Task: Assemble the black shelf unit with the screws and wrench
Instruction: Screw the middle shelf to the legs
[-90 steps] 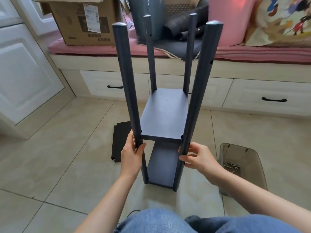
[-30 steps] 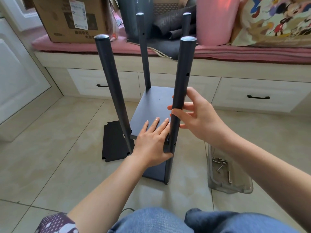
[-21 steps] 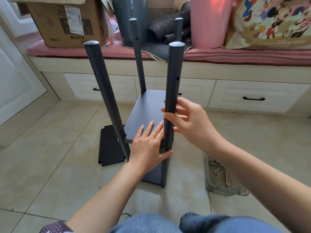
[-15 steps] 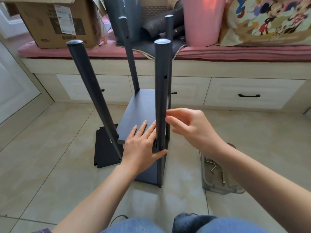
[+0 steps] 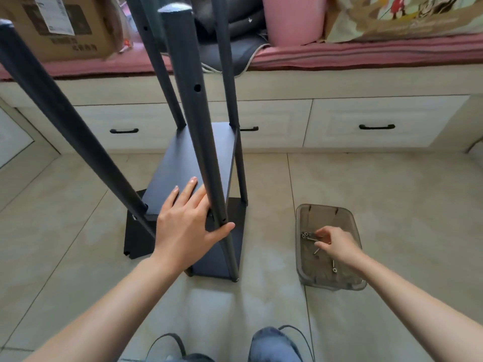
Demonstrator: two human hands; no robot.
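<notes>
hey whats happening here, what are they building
A person sitting on the floor is putting together a black shelf unit, which stands upright with four poles and two shelves fitted. The left hand rests flat on the upper shelf, thumb hooked round the near pole, steadying it. The right hand is reaching into a clear plastic tray on the tiles, picking among the loose screws. No wrench is visible.

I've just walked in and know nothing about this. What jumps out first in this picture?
Four tall dark poles of a black shelf unit rise from the tiled floor at centre, close to the camera. The left hand lies flat on its upper board, thumb hooked round the near pole. To the right, the right hand dips into a smoky clear tray on the floor, fingers pinching among loose screws.
</notes>
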